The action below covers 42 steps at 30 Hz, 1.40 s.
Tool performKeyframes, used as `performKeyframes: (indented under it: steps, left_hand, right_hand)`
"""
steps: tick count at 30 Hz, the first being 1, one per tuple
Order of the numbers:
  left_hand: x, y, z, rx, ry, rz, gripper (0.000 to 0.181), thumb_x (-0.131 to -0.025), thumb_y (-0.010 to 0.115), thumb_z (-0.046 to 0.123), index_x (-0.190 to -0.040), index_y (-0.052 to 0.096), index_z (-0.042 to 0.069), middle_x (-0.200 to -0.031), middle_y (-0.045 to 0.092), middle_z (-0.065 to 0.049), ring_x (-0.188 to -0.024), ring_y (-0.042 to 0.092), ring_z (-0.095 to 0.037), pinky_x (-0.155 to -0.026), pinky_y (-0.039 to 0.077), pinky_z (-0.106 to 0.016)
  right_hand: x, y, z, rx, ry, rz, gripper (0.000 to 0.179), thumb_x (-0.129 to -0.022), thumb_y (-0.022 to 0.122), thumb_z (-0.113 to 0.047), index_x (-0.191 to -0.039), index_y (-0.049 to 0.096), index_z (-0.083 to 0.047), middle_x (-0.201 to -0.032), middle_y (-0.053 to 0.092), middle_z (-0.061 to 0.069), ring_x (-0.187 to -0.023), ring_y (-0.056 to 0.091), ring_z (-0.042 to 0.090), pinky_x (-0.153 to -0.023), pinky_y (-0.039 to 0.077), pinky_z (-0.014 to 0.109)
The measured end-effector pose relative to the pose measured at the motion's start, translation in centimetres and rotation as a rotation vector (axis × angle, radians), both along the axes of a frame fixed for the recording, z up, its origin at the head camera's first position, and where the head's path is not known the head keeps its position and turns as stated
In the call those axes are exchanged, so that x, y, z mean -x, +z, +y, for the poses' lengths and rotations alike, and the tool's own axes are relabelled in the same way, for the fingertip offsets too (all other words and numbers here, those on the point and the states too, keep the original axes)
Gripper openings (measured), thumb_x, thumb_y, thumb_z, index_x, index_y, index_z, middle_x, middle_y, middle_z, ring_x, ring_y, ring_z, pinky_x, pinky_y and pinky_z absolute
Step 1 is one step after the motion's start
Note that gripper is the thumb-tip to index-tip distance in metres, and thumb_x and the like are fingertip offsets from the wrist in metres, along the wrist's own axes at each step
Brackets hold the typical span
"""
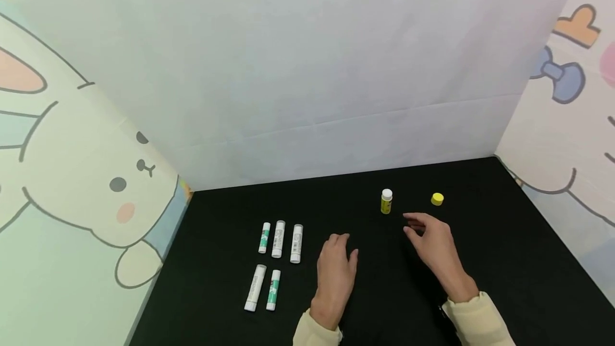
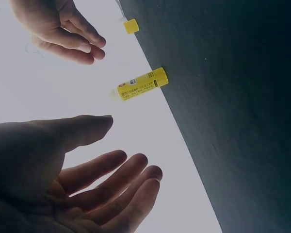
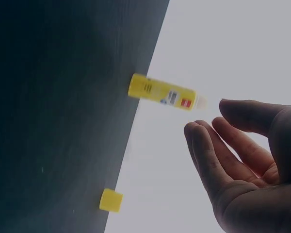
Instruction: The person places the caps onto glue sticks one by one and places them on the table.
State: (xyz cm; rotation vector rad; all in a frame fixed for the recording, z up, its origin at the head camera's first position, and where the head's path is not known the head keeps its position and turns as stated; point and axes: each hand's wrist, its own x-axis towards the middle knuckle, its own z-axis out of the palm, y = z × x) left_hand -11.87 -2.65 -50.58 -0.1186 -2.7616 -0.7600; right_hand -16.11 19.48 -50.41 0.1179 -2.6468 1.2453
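Observation:
A yellow glue stick (image 1: 386,202) with its white top bare stands upright on the black table. Its yellow cap (image 1: 437,199) sits apart, to the right and slightly farther back. My right hand (image 1: 432,242) hovers near the glue stick, thumb and fingers apart with nothing between them. Farther left, my left hand (image 1: 334,274) is held over the table, its fingers loosely bent and holding nothing. In the left wrist view the glue stick (image 2: 143,84) is beyond the left fingertips. The right wrist view shows the glue stick (image 3: 162,92) just past the right fingertips, not touched.
Several white glue sticks lie left of the left hand, among them a white one (image 1: 296,244) and a green-and-white one (image 1: 273,291). A pale cloth wall (image 1: 336,68) rises behind the black table (image 1: 216,212). Cartoon-printed panels (image 1: 86,175) flank both sides.

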Motion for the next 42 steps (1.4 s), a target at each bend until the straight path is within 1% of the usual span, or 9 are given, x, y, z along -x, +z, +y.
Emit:
performKeyframes:
  steps: [3, 9, 11, 16, 18, 22, 26, 35, 42]
  left_hand:
    - [0.4, 0.0, 0.3, -0.003, -0.012, 0.013, 0.033, -0.092, 0.084, 0.012, -0.121, 0.074, 0.001, -0.11, 0.071, -0.009, -0.097, 0.07, -0.024, -0.084, 0.061, -0.039]
    - [1.1, 0.0, 1.0, -0.007, -0.033, 0.046, 0.034, -0.091, 0.085, 0.012, -0.121, 0.073, 0.001, -0.109, 0.071, -0.01, -0.095, 0.07, -0.024, -0.082, 0.061, -0.038]
    - [1.3, 0.0, 1.3, -0.024, -0.04, 0.029, 0.035, -0.091, 0.085, 0.013, -0.123, 0.073, 0.001, -0.112, 0.072, -0.01, -0.097, 0.071, -0.025, -0.084, 0.061, -0.04]
    - [1.9, 0.0, 1.9, -0.073, -0.045, -0.062, 0.042, -0.095, 0.082, 0.015, -0.132, 0.069, 0.001, -0.125, 0.071, -0.013, -0.11, 0.071, -0.028, -0.092, 0.06, -0.043]
    - [2.2, 0.1, 2.2, -0.081, -0.045, -0.081, 0.044, -0.096, 0.081, 0.016, -0.134, 0.067, 0.001, -0.128, 0.07, -0.014, -0.113, 0.071, -0.028, -0.094, 0.06, -0.043]
    - [3.0, 0.0, 2.7, -0.081, -0.046, -0.082, 0.046, -0.097, 0.081, 0.018, -0.136, 0.066, 0.001, -0.13, 0.07, -0.014, -0.115, 0.071, -0.028, -0.096, 0.06, -0.044]
    - [3.7, 0.0, 3.2, -0.106, -0.047, -0.085, 0.047, -0.097, 0.08, 0.019, -0.138, 0.065, 0.001, -0.133, 0.069, -0.015, -0.117, 0.07, -0.029, -0.098, 0.059, -0.044]
    - [5.1, 0.3, 4.4, -0.17, -0.044, -0.12, 0.049, -0.099, 0.078, 0.019, -0.142, 0.063, 0.0, -0.141, 0.066, -0.017, -0.125, 0.068, -0.03, -0.101, 0.058, -0.044]
    - [6.2, 0.0, 5.2, -0.185, -0.046, -0.139, 0.052, -0.1, 0.077, 0.022, -0.145, 0.06, -0.001, -0.143, 0.065, -0.018, -0.127, 0.067, -0.031, -0.102, 0.057, -0.043]
  right_hand:
    - [0.3, 0.1, 0.7, -0.009, -0.014, -0.005, 0.031, -0.094, 0.074, 0.004, -0.126, 0.072, 0.005, -0.119, 0.073, 0.027, -0.102, 0.074, 0.041, -0.086, 0.059, 0.059]
    - [1.0, -0.1, 2.0, -0.016, -0.044, 0.021, 0.031, -0.094, 0.073, 0.005, -0.125, 0.072, 0.006, -0.116, 0.073, 0.029, -0.1, 0.073, 0.042, -0.083, 0.059, 0.059]
    - [1.2, -0.2, 2.3, -0.019, -0.055, 0.026, 0.031, -0.093, 0.073, 0.005, -0.124, 0.072, 0.007, -0.116, 0.073, 0.03, -0.1, 0.073, 0.043, -0.083, 0.059, 0.059]
    - [1.9, -0.3, 3.1, -0.021, -0.079, 0.028, 0.029, -0.093, 0.073, 0.006, -0.122, 0.072, 0.008, -0.116, 0.072, 0.032, -0.1, 0.073, 0.045, -0.083, 0.059, 0.06]
    - [2.1, -0.3, 3.4, -0.023, -0.085, 0.027, 0.029, -0.093, 0.073, 0.006, -0.122, 0.072, 0.009, -0.117, 0.072, 0.033, -0.101, 0.073, 0.046, -0.084, 0.059, 0.061]
    - [2.6, -0.4, 4.0, -0.022, -0.098, 0.04, 0.029, -0.093, 0.073, 0.007, -0.122, 0.071, 0.009, -0.118, 0.07, 0.034, -0.101, 0.072, 0.047, -0.085, 0.058, 0.062]
    - [3.2, -0.4, 4.4, -0.017, -0.126, 0.05, 0.029, -0.093, 0.074, 0.007, -0.122, 0.071, 0.01, -0.119, 0.07, 0.035, -0.103, 0.071, 0.048, -0.086, 0.058, 0.062]
    - [4.3, -0.4, 5.6, -0.04, -0.189, 0.014, 0.035, -0.092, 0.074, 0.007, -0.126, 0.068, 0.011, -0.123, 0.066, 0.037, -0.107, 0.068, 0.051, -0.087, 0.056, 0.065]
    - [5.3, -0.7, 6.4, -0.064, -0.184, -0.001, 0.037, -0.092, 0.074, 0.006, -0.128, 0.067, 0.011, -0.128, 0.064, 0.037, -0.113, 0.063, 0.054, -0.09, 0.053, 0.068]
